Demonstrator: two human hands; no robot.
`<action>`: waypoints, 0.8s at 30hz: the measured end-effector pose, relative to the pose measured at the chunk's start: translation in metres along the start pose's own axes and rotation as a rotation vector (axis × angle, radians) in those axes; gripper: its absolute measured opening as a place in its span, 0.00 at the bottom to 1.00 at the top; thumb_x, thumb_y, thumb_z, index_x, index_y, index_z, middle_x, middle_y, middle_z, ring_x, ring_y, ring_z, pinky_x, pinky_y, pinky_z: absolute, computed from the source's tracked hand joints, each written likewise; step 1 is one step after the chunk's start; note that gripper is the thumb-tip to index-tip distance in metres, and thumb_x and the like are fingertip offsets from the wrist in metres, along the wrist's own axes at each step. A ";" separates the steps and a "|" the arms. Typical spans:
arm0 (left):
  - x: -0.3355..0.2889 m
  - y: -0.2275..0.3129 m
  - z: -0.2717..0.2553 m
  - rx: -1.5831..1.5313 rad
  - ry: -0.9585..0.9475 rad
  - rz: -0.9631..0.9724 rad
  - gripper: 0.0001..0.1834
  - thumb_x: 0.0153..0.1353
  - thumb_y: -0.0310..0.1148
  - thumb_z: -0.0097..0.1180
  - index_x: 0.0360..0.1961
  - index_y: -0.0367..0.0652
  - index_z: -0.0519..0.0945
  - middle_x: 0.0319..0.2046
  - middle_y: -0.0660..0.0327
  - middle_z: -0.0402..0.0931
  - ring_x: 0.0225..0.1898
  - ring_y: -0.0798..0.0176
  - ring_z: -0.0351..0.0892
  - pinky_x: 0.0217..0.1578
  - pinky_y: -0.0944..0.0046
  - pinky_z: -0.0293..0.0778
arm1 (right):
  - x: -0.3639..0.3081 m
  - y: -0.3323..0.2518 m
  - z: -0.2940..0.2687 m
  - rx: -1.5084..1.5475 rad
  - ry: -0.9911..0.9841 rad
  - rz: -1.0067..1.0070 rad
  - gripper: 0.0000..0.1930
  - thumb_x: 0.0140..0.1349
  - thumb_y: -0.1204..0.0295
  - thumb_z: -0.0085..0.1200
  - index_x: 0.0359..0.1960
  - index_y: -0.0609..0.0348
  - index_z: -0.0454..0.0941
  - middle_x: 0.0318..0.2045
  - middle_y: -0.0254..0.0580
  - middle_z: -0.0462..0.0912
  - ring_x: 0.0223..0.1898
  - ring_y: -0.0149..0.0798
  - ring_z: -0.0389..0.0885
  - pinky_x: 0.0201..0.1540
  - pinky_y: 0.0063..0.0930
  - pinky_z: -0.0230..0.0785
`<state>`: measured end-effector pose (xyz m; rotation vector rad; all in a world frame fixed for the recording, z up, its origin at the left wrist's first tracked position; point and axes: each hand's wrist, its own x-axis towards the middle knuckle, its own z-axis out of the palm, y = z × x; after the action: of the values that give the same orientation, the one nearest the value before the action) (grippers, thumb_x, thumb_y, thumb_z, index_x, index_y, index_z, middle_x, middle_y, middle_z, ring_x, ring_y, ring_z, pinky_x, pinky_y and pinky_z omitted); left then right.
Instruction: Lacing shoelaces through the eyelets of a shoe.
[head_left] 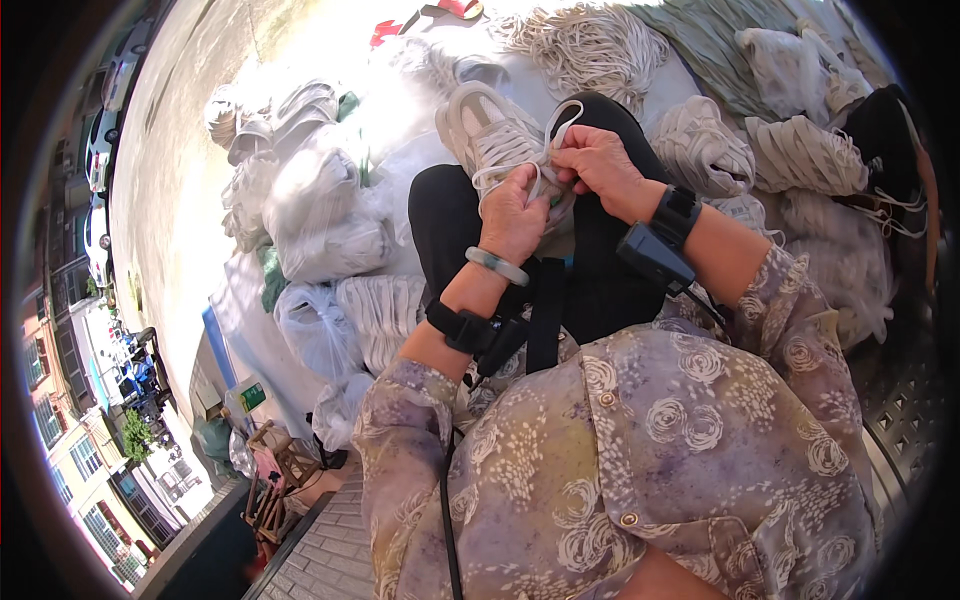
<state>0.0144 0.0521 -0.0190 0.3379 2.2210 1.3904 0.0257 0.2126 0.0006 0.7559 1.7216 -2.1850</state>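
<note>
A pale grey and white lace-up shoe or shoe upper [490, 125] rests between my knees, its toe pointing away from me. At its near end, my left hand [514, 220] is closed with thumb and fingers pinching the white shoelace. My right hand [604, 172] grips the same shoelace [551, 122] from the right, fingertips bent in close to the left hand's. A loop of lace stands up above the right fingers. Rows of lace cross the shoe's front. The fingertips partly hide where the lace meets the eyelets.
A heap of loose white laces [600, 55] lies beyond my knees. Stacked pale shoe uppers [805, 155] sit at the right, beside a black item [880, 145]. Filled clear plastic bags [320, 225] and more uppers [385, 315] are on the left. A wooden chair [275, 490] stands lower left.
</note>
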 end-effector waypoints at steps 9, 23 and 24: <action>0.000 -0.001 0.000 -0.127 -0.051 -0.004 0.25 0.53 0.19 0.49 0.55 0.34 0.66 0.35 0.61 0.77 0.31 0.74 0.76 0.32 0.76 0.72 | 0.001 -0.002 0.000 -0.105 0.001 -0.015 0.05 0.53 0.73 0.53 0.22 0.57 0.74 0.18 0.30 0.74 0.20 0.23 0.72 0.17 0.19 0.62; 0.001 0.007 -0.005 -0.167 -0.098 -0.007 0.29 0.52 0.18 0.49 0.58 0.31 0.62 0.47 0.56 0.73 0.38 0.70 0.76 0.35 0.75 0.74 | 0.006 0.007 -0.006 -0.485 0.026 -0.318 0.06 0.48 0.73 0.49 0.19 0.62 0.74 0.18 0.53 0.74 0.23 0.53 0.75 0.27 0.37 0.67; 0.001 0.010 -0.007 -0.155 -0.119 -0.035 0.29 0.52 0.18 0.49 0.58 0.32 0.62 0.46 0.57 0.74 0.35 0.72 0.76 0.30 0.76 0.72 | 0.007 0.008 -0.006 -0.487 0.024 -0.316 0.06 0.48 0.73 0.49 0.19 0.62 0.74 0.18 0.53 0.74 0.23 0.53 0.75 0.27 0.37 0.67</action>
<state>0.0094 0.0514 -0.0080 0.3171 2.0003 1.4737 0.0252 0.2168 -0.0105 0.4068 2.3881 -1.7993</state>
